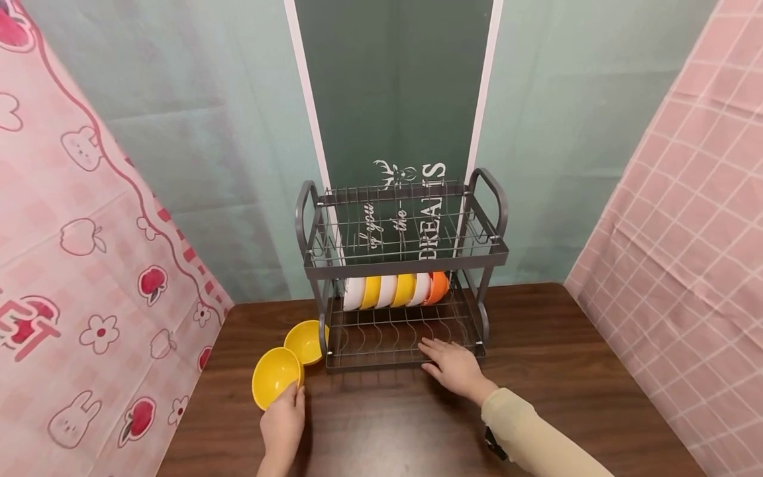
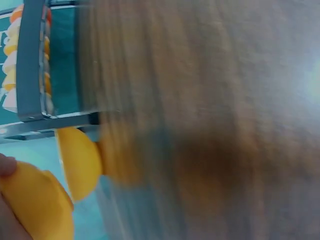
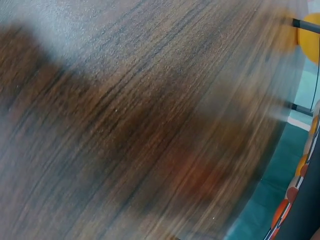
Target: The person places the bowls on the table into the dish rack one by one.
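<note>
My left hand [image 1: 283, 424] pinches the near rim of a yellow bowl [image 1: 275, 376], thumb over the edge, at the table's left. Right behind it another yellow bowl [image 1: 303, 341] stands beside the rack's left leg. In the left wrist view the gripped bowl [image 2: 37, 205] fills the lower left corner. A grey two-tier dish rack [image 1: 405, 266] stands at the back of the table. Several white, yellow and orange bowls [image 1: 387, 291] stand on edge in a row on its lower tier. My right hand [image 1: 456, 366] lies at that tier's front rail, fingers extended, holding nothing.
Wire slots [image 1: 381, 334] span the front half of the lower tier. The upper tier [image 1: 411, 228] has wire dividers and a raised handle at each end. A brown wooden table [image 1: 536, 397] carries everything, with hanging cloths on three sides.
</note>
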